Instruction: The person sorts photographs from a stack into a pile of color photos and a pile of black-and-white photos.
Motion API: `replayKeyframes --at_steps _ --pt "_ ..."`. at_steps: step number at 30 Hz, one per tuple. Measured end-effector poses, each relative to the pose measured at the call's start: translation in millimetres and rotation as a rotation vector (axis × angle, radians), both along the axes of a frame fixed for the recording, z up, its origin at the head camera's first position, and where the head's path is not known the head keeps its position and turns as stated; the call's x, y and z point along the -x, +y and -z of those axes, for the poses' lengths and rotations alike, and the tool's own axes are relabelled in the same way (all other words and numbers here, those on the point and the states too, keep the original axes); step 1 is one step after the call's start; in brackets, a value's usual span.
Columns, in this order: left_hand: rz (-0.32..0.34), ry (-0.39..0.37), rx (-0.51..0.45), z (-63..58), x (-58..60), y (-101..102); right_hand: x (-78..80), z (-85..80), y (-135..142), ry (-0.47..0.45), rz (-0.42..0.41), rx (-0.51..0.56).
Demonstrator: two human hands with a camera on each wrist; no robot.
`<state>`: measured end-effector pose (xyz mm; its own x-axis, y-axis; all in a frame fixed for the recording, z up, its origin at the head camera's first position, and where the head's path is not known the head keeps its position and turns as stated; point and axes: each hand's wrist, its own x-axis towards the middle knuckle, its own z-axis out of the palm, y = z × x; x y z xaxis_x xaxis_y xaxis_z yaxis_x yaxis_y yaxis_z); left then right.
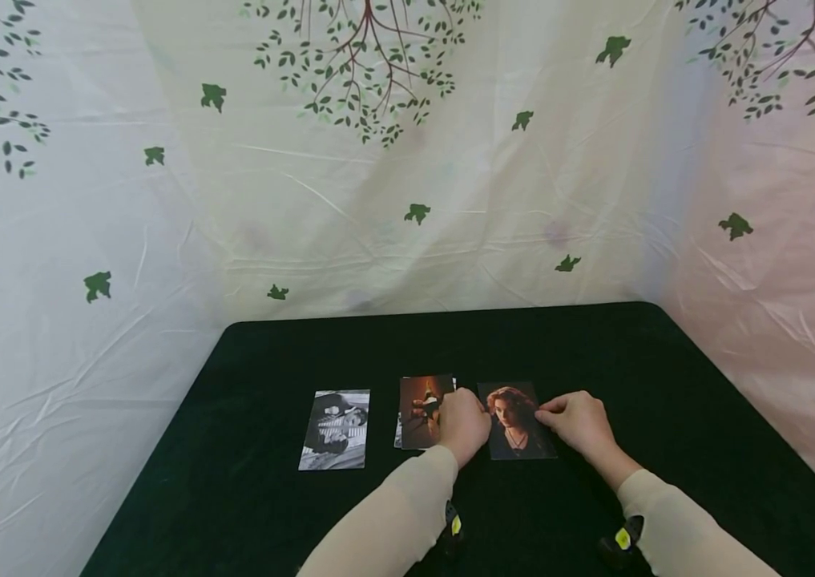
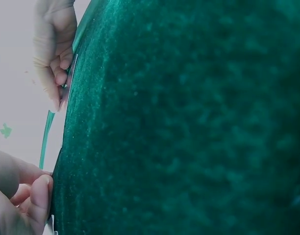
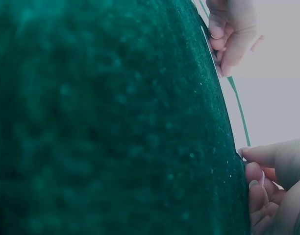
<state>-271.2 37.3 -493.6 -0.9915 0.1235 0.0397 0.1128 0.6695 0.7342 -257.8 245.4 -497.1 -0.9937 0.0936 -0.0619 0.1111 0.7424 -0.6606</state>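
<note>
Sleeves: cream, nearest the lens.
Left hand [image 1: 461, 422]: curled, pinching portrait photo's [image 1: 517, 423] left edge.
Right hand [image 1: 578, 421]: pinching its right edge.
Progress: black-and-white photo [image 1: 336, 429] and orange photo [image 1: 423, 411] laid on dark green table [image 1: 270, 497]; portrait likely third, not released.

desk [image 3: 106, 122] – fuzzy dark green cloth filling most of the shot | right hand [image 3: 272, 181] – curled fingers at the desk's lower right edge | left hand [image 3: 233, 34] – at its upper right edge, fingertips on a thin photo edge [image 3: 209, 49]
</note>
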Motion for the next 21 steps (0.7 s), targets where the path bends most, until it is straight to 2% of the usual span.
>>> replayKeyframes --at_steps 11,17,21 --pt "-0.030 -0.037 -0.052 -1.2 0.8 -3 -0.9 -2.2 -2 0.001 -0.012 -0.005" --pt "-0.008 0.046 -0.161 -22.0 -1.3 -22 -3.0 -5.7 -2 0.027 0.006 0.019" --pt "-0.045 0.071 -0.179 -36.8 -0.9 -45 -5.5 -10.6 -6 0.067 0.000 0.018"
